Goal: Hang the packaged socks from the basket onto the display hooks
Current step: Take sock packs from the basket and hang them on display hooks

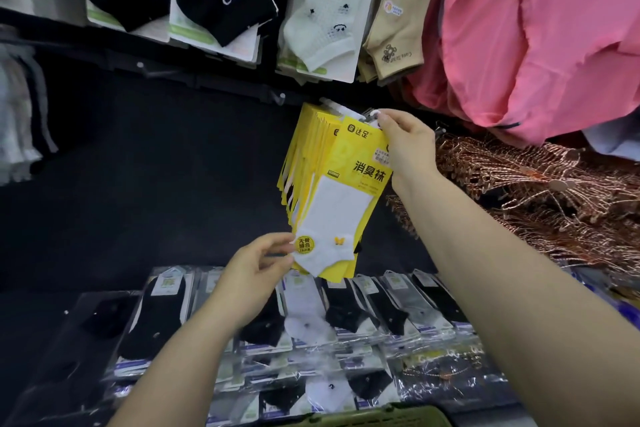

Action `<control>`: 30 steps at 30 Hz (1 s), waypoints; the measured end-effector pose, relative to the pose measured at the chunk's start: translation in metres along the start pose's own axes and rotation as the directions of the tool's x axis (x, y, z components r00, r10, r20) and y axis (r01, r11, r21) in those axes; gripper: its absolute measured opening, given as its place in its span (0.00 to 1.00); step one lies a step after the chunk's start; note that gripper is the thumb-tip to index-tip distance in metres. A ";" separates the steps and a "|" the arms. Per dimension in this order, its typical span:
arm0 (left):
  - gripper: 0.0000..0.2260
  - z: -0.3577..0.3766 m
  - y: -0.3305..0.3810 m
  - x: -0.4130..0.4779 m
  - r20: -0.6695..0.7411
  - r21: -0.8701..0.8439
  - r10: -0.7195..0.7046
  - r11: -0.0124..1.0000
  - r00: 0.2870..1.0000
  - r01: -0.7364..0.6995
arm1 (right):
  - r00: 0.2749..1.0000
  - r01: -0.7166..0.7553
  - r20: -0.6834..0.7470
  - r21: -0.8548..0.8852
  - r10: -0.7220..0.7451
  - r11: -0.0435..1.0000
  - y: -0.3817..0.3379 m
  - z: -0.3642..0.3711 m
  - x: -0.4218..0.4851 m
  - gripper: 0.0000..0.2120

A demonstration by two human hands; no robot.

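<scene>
Left hand (250, 277), bare from wrist along the forearm, short rounded nails on its fingers (277, 243), right hand (410, 146) likewise bare, glossy rounded nail, both forearms uncovered down to the frame's lower edge

Arms outstretched, right hand (408, 146) pinches the sock pack (346, 204) at top, left hand (252, 277) at bottom

Light falls brightest on the yellow sock packs (341, 191) at centre and the pink garment (540, 31) at upper right, while the left of the frame sinks into dark shadow. Glare glints off clear wrappers (426, 333) at the bottom; edges bend and blur.
</scene>
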State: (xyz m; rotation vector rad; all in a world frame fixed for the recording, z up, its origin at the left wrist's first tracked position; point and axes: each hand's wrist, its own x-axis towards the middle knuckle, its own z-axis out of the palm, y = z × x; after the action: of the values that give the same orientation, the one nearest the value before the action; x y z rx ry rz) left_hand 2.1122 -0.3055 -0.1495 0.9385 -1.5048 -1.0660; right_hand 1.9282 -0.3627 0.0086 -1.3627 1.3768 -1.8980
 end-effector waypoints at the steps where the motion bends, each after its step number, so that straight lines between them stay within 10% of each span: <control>1: 0.12 0.000 0.000 0.000 0.000 -0.001 0.001 1.000 1.000 -0.001 | 1.000 0.003 0.011 -0.020 -0.003 1.000 0.001 0.003 0.002 0.07; 14: 0.12 -0.003 -0.001 -0.003 0.019 0.008 -0.009 1.000 1.000 0.009 | 0.972 0.063 -0.197 -0.299 -0.126 0.952 0.037 0.006 -0.011 0.14; 30: 0.08 -0.009 0.008 -0.021 0.035 0.044 -0.077 0.996 0.996 0.076 | 0.992 0.113 0.000 -0.464 -0.127 0.879 0.042 0.021 -0.020 0.10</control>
State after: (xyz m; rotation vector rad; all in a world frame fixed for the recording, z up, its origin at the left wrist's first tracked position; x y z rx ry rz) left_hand 2.1246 -0.2851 -0.1473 1.0178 -1.5375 -1.1156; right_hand 1.9471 -0.3742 -0.0376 -1.6764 1.8892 -1.7317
